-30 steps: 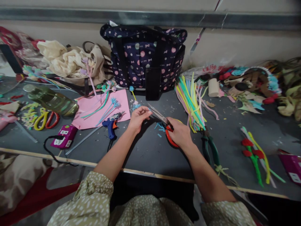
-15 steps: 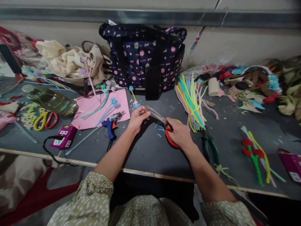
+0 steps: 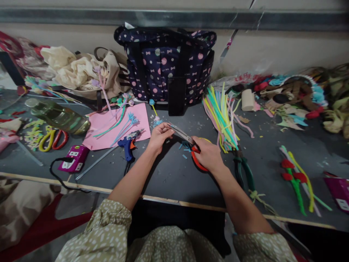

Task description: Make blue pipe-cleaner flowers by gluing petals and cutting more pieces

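My right hand (image 3: 206, 153) is closed around the red and yellow handles of a pair of scissors (image 3: 184, 134), whose blades point left. The blade tips reach the fingers of my left hand (image 3: 160, 137), which are pinched together; what they hold is too small to make out. Below the blades, several short blue cut pieces (image 3: 185, 148) lie on the dark table (image 3: 174, 182). Just behind my left hand are fluffy blue bits (image 3: 157, 123) and a small blue flower on a yellow stem (image 3: 153, 106).
A navy patterned bag (image 3: 163, 65) stands at the back with a black phone (image 3: 176, 96) against it. Left are pink paper (image 3: 109, 125), a blue glue gun (image 3: 127, 149) and a bottle (image 3: 58, 116). Right are bundled pipe cleaners (image 3: 222, 118), green-handled pliers (image 3: 242, 173) and red flowers (image 3: 287, 163).
The scissor blades look closer together at the left fingertips. Both hands stay in nearly the same place.
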{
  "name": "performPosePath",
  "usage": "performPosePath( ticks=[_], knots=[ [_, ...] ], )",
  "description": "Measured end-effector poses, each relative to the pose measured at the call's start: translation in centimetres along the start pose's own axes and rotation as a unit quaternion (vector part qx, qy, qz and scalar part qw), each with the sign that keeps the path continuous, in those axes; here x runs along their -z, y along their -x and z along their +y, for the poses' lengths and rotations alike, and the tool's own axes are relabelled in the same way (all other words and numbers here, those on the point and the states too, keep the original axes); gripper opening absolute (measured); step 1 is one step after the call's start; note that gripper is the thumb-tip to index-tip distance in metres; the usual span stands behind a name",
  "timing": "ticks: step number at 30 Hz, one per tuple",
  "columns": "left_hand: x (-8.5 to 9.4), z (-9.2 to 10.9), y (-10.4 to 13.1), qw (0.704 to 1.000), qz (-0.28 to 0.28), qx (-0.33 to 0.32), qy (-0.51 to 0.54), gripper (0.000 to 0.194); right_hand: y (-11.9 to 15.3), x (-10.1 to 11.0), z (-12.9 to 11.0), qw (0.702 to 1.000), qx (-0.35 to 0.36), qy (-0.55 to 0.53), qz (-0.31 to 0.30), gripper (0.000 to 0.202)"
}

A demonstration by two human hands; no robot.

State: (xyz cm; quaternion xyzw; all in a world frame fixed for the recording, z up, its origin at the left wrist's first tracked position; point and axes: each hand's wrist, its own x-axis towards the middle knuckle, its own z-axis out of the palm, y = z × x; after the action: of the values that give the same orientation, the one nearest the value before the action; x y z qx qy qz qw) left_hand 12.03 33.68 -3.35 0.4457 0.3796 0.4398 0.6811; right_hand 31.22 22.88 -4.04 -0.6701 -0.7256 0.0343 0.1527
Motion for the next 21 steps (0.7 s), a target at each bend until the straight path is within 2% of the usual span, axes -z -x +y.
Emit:
performPosePath(
  ticks=[10,21],
  knots=[
    [-0.12,0.01,0.01,1.000,-0.001,-0.002,0.000,0.026,0.08,0.00,0.04,1.000,0.000,0.011,-0.003,0.037],
    [0.04,-0.25,0.01,1.000,-0.006,0.000,0.000,0.025,-0.03,0.33,-0.46,0.999,-0.015,-0.031,-0.023,0.029]
  ],
)
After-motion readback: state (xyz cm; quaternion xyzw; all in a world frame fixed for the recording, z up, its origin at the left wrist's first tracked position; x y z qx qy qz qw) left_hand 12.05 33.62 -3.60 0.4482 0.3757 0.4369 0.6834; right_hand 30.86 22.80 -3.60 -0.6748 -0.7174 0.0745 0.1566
